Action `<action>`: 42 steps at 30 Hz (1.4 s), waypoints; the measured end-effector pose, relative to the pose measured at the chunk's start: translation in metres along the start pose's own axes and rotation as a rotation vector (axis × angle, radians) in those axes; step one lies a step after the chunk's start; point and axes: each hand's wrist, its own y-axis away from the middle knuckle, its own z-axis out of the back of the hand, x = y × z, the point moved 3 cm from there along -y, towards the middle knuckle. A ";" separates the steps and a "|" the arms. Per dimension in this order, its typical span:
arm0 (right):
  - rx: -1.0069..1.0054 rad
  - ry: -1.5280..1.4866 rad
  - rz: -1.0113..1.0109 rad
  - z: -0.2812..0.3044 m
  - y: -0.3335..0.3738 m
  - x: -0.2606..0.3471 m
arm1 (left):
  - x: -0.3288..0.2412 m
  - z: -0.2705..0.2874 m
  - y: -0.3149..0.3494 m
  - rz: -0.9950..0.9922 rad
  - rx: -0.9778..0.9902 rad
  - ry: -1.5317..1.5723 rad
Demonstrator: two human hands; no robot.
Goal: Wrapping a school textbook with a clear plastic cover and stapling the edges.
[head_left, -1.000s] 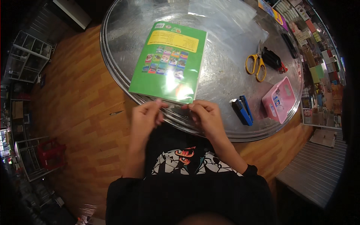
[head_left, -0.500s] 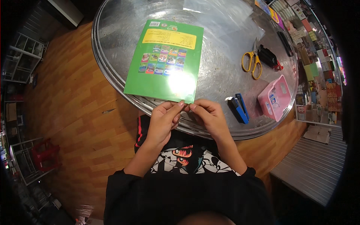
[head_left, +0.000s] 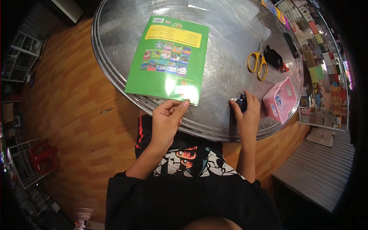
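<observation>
A green book (head_left: 168, 82) with a yellow panel and rows of small cover pictures lies on the round metal table. My left hand (head_left: 168, 117) pinches its near edge close to the right corner, thumb on top. Farther right, my right hand (head_left: 247, 113) has its thumb and fingers around a small blue stapler (head_left: 241, 102) standing near the table's front edge. Most of the stapler is hidden by that hand. Just right of it sits a pink plastic basket (head_left: 281, 100).
Yellow-handled scissors (head_left: 257, 64) and a black object (head_left: 273, 58) lie beyond the basket. Clear plastic sheets (head_left: 237, 23) cover the table's far part. The metal table's rim (head_left: 111, 78) curves around the left. Shelves with goods (head_left: 329, 76) stand on the right.
My right hand has left the book's edge and moved right onto the stapler. My left hand still pinches the book, which has shifted only slightly.
</observation>
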 end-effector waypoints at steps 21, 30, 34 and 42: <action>0.686 -1.532 -0.498 -0.033 -0.003 0.061 | -0.034 0.017 -0.015 -0.790 -0.199 -0.551; 0.701 -1.488 -0.447 -0.031 -0.014 0.073 | -0.012 0.000 -0.019 -0.597 -0.180 -0.397; 0.760 -1.470 -0.474 -0.028 -0.014 0.068 | -0.007 -0.006 -0.020 -0.600 -0.134 -0.371; 0.741 -1.295 -0.315 -0.020 -0.019 0.084 | 0.001 0.000 -0.019 -0.549 -0.119 -0.323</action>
